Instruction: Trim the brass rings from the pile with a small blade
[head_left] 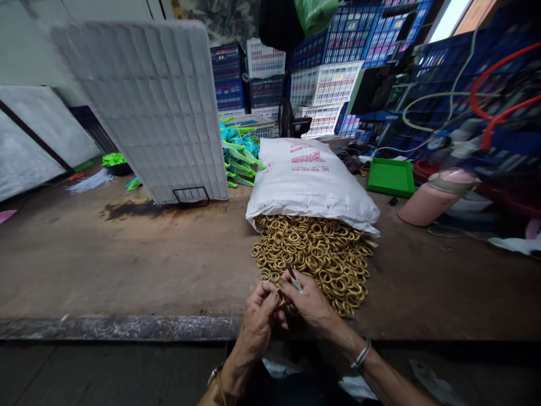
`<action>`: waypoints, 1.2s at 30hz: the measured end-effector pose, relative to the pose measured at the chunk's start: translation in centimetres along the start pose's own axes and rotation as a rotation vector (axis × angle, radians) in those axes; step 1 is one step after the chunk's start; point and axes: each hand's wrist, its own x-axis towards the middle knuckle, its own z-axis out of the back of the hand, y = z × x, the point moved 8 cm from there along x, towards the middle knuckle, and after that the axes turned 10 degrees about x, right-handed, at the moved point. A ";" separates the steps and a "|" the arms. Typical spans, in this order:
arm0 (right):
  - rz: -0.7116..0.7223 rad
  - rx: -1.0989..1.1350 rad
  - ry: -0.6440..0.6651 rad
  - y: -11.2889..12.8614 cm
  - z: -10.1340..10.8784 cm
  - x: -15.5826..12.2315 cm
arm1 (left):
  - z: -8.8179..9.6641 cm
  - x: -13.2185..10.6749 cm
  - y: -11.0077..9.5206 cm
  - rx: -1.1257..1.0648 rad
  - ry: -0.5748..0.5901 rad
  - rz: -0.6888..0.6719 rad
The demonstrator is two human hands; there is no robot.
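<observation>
Both hands are close together at the front edge of a heap of gold-coloured rings (313, 254). My left hand (257, 316) is closed, thumb and forefinger pinching what looks like one gold ring (281, 301), partly hidden by the fingers. My right hand (310, 299) is closed around a small knife-like tool (295, 280), with a dark end pointing up and a pale, shiny part by the fingers. Its other end is hidden. Behind the heap, a white woven sack (313, 180) with red print lies on its side, rings spread out from its mouth.
A grey ribbed panel (147, 113) stands in a wire stand (191, 195) on the wooden table (169, 265). Green and blue plastic pieces (240, 152) lie behind it. A green tray (391, 176) and a pink bottle-like container (435, 197) are at right. Stacked crates (325, 84) fill the back.
</observation>
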 end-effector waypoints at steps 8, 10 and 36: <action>0.084 -0.264 -0.025 -0.3 0.6 -0.6 | 0.0 -0.3 -0.1 -0.040 -0.005 -0.012; 0.145 -0.443 0.008 0.0 0.2 -1.1 | 0.2 -0.2 -0.1 -0.003 -0.010 -0.018; 0.209 -0.934 0.040 0.6 -0.8 -1.8 | 1.3 -0.5 -1.6 0.383 -0.145 -0.175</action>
